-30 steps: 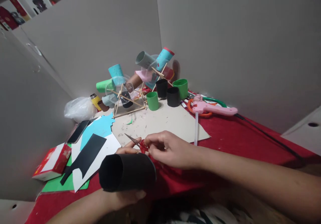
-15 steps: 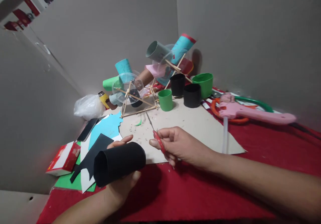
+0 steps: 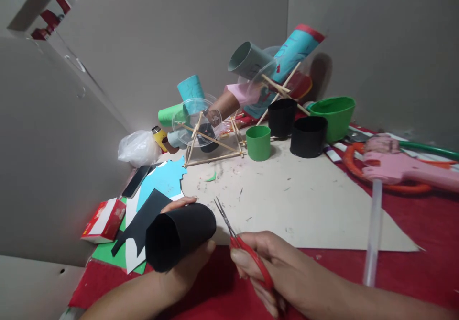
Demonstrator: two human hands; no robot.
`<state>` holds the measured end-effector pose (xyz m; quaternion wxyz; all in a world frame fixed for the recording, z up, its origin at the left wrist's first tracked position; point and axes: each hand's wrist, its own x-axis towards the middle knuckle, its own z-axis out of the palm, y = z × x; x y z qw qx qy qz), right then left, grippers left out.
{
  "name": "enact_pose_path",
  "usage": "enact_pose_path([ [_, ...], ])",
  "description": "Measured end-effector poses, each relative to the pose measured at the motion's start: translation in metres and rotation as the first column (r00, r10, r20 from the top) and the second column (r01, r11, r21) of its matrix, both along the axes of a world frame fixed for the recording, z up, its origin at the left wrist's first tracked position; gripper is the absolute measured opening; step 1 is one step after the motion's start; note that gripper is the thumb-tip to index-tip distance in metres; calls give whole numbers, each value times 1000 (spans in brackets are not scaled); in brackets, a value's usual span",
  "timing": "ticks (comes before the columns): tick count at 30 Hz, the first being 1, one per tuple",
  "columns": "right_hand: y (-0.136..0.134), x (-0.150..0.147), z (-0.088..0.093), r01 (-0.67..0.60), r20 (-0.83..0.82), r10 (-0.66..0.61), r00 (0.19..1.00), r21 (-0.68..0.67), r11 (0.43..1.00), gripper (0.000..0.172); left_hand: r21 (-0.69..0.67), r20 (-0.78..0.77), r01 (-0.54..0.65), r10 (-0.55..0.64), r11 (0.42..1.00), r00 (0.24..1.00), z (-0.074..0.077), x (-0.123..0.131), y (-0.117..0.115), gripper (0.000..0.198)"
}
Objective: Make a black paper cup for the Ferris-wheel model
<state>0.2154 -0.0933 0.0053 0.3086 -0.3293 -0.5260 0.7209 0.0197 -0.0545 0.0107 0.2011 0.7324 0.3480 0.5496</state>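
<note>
Red-cloth-covered desk [image 3: 432, 222] w/ flat beige cardboard sheet [image 3: 304, 191], in corner of plain grey walls [image 3: 179, 33]; pale wall shelf [image 3: 28, 6] at top. L. hand [image 3: 190, 268]: fingers clamped round matte black paper-like tube [image 3: 195, 222] over desk's near side. R. hand [image 3: 281, 265]: fingers clamped on red-handled metal scissors [image 3: 234, 241], blades near tube.

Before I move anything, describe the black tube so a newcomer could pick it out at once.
From the red-covered table, look to its near side, left of the red-handled scissors. There the left grip holds the black tube. It is tipped sideways with an open end showing, whereas the two black cups farther back stand upright.
</note>
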Motion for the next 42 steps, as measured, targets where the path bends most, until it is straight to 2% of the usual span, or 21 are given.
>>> enact_pose_path([
  [6, -5, -5, 2, -22, 65, 22, 998, -4, 1000, 55, -17, -41, -39, 39, 999, 998, 7, 1, -7, 59],
  [11, -7, -8, 6, -36, 75, 37, 996, -15, 999, 57, -36, 14, -12, 13, 999, 1000, 1, 1, -7, 60],
  [14, -7, -9, 7, -40, 77, 39, 996, 6, 999, 55, -61, -7, -33, 32, 998, 999, 1, 3, -8, 58],
  [19, -9, -10, 0, -18, 68, 16, 998, 36, 999, 51, -92, -42, -52, 48, 994, 998, 7, 7, -12, 51],
  [24, -8, -9, -10, -14, 64, 11, 998, 49, 999, 51, -113, 12, -63, 65, 992, 998, 0, 5, -10, 57],
  [29, -7, -8, -8, -6, 90, 1, 996, 52, 999, 52, -114, 3, -82, 83, 990, 997, -3, 5, -11, 56],
  [37, -7, -6, -12, -8, 88, 7, 996, 19, 1000, 46, -270, -41, -18, 7, 963, 999, 14, 12, -15, 31],
  [40, -8, -5, -15, -7, 86, 7, 996, 10, 1000, 46, -387, -9, 42, -50, 921, 999, 16, 12, -17, 19],
  [42, -9, -5, -17, -5, 88, 4, 996, 6, 1000, 46, -458, 17, 87, -90, 885, 996, 15, 12, -18, 20],
])
